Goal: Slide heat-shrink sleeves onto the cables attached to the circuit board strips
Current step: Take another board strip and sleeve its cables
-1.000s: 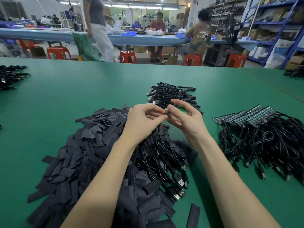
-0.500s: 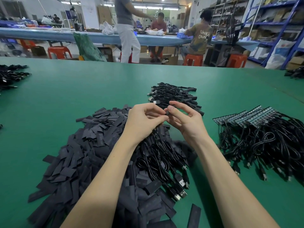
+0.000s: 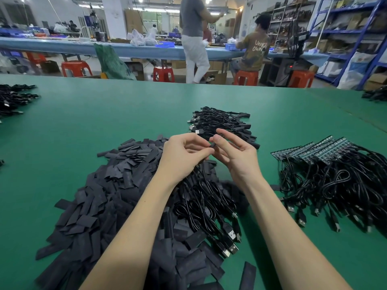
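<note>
Pinching a black sleeve (image 3: 213,145) at frame centre, left hand (image 3: 184,155) and right hand (image 3: 236,158) meet fingertip to fingertip; sleeve sits between both grips; cable (image 3: 204,185) hangs below left hand onto sleeve pile (image 3: 100,197).

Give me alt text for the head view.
Both hands, left hand and right hand, pinch a small black piece above a sleeve pile and cables on a green table; board strips lie to the right.
</note>
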Demonstrator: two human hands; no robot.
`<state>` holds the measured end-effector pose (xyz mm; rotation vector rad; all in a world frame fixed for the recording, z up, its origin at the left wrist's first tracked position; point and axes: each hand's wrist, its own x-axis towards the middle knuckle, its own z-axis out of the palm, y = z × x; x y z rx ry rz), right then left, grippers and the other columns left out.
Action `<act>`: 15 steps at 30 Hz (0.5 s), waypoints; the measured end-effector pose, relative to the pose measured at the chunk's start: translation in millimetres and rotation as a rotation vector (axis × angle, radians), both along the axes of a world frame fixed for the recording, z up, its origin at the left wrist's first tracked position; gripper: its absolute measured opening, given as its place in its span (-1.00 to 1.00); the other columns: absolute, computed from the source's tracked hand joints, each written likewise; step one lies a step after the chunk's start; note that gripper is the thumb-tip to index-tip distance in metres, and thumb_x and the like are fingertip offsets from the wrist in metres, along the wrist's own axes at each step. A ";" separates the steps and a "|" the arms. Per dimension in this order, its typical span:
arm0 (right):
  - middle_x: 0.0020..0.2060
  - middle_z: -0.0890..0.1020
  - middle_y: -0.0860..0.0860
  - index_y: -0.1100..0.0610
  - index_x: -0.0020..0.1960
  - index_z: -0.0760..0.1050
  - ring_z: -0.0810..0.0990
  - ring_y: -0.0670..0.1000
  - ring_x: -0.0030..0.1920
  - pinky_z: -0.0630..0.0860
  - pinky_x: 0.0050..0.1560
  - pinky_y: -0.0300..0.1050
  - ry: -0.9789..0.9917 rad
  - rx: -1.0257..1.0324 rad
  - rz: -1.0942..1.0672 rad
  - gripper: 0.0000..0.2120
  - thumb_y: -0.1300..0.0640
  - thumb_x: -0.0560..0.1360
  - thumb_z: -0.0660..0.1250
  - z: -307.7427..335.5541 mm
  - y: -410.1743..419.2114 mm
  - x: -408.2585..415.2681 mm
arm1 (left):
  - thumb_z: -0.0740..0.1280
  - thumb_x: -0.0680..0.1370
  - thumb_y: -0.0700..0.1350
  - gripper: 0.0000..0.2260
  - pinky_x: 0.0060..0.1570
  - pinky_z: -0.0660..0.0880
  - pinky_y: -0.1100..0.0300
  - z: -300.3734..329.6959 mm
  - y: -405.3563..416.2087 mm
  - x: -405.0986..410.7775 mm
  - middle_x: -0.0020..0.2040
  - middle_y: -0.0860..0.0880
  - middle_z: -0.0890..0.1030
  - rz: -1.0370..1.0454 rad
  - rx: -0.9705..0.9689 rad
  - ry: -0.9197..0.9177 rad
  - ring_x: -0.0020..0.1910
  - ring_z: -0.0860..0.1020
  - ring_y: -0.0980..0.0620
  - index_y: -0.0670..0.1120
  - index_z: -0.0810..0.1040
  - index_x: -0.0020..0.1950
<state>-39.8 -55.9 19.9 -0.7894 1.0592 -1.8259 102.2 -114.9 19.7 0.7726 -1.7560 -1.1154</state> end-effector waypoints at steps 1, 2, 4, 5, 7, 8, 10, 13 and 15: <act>-0.09 0.73 0.16 0.13 0.05 0.68 0.67 0.04 -0.15 0.64 -0.07 -0.16 -0.003 0.007 -0.001 -0.81 0.30 0.46 0.50 -0.1 -0.1 0.6 | 0.60 0.42 -0.20 -0.88 -0.10 0.63 0.23 -0.6 -0.9 0.5 -0.25 -0.02 0.74 -0.001 -0.003 -0.005 -0.24 0.73 0.02 -0.05 0.71 -0.13; -0.09 0.73 0.16 0.13 0.05 0.68 0.66 0.05 -0.14 0.65 -0.07 -0.16 -0.006 0.012 -0.005 -0.81 0.30 0.46 0.50 0.0 -0.1 0.9 | 0.60 0.42 -0.19 -0.88 -0.10 0.63 0.23 -0.9 -1.6 0.8 -0.24 -0.01 0.74 -0.002 -0.004 -0.009 -0.24 0.73 0.02 -0.05 0.71 -0.13; -0.10 0.72 0.16 0.13 0.05 0.68 0.65 0.05 -0.14 0.65 -0.06 -0.15 -0.006 0.016 -0.007 -0.81 0.31 0.46 0.50 1.1 -0.2 1.5 | 0.59 0.43 -0.19 -0.88 -0.11 0.63 0.24 -0.8 -2.4 0.7 -0.23 -0.01 0.74 -0.005 -0.003 -0.011 -0.24 0.73 0.03 -0.04 0.70 -0.12; -0.10 0.72 0.15 0.13 0.05 0.68 0.65 0.05 -0.14 0.65 -0.06 -0.15 -0.007 0.015 -0.006 -0.81 0.31 0.47 0.49 2.1 0.0 1.5 | 0.59 0.43 -0.18 -0.88 -0.11 0.62 0.25 -0.4 -2.4 0.2 -0.22 0.00 0.74 -0.010 0.002 -0.012 -0.23 0.73 0.03 -0.04 0.70 -0.11; -0.09 0.71 0.15 0.14 0.07 0.67 0.64 0.04 -0.14 0.64 -0.07 -0.16 -0.014 0.013 -0.007 -0.81 0.30 0.47 0.49 5.0 0.8 0.3 | 0.57 0.46 -0.16 -0.89 -0.11 0.61 0.23 1.8 -2.0 -2.4 -0.20 -0.01 0.74 -0.036 0.039 -0.017 -0.22 0.72 0.03 -0.04 0.68 -0.08; -0.08 0.71 0.15 0.14 0.07 0.67 0.64 0.04 -0.14 0.64 -0.07 -0.17 -0.021 0.013 -0.011 -0.81 0.29 0.47 0.49 6.6 0.9 -0.6 | 0.56 0.47 -0.14 -0.89 -0.08 0.63 0.18 3.5 -1.7 -3.6 -0.18 -0.03 0.74 -0.059 0.078 -0.016 -0.22 0.72 0.02 -0.06 0.66 -0.05; -0.06 0.70 0.14 0.14 0.08 0.67 0.62 0.04 -0.14 0.63 -0.09 -0.19 -0.044 0.011 -0.026 -0.80 0.29 0.47 0.49 10.2 1.4 -3.0 | 0.54 0.50 -0.10 -0.83 0.03 0.65 0.03 6.6 -0.7 -6.3 -0.14 -0.08 0.74 -0.100 0.165 -0.023 -0.18 0.72 -0.04 -0.10 0.62 0.01; -0.05 0.70 0.14 0.15 0.09 0.66 0.59 0.06 -0.12 0.62 -0.12 -0.21 -0.094 -0.003 -0.041 -0.78 0.27 0.45 0.51 15.5 2.4 -7.6 | 0.52 0.52 -0.05 -0.79 0.18 0.61 -0.07 9.1 1.2 -7.4 -0.10 -0.11 0.74 -0.131 0.212 -0.113 -0.11 0.71 -0.10 -0.10 0.58 0.04; -0.04 0.70 0.15 0.17 0.10 0.66 0.59 0.07 -0.10 0.62 -0.13 -0.22 -0.112 -0.011 -0.053 -0.76 0.27 0.44 0.51 18.5 3.5 -11.8 | 0.50 0.54 -0.05 -0.80 0.21 0.59 -0.08 9.4 4.3 -8.3 -0.12 -0.11 0.74 -0.180 0.226 -0.150 -0.13 0.68 -0.04 -0.13 0.59 0.06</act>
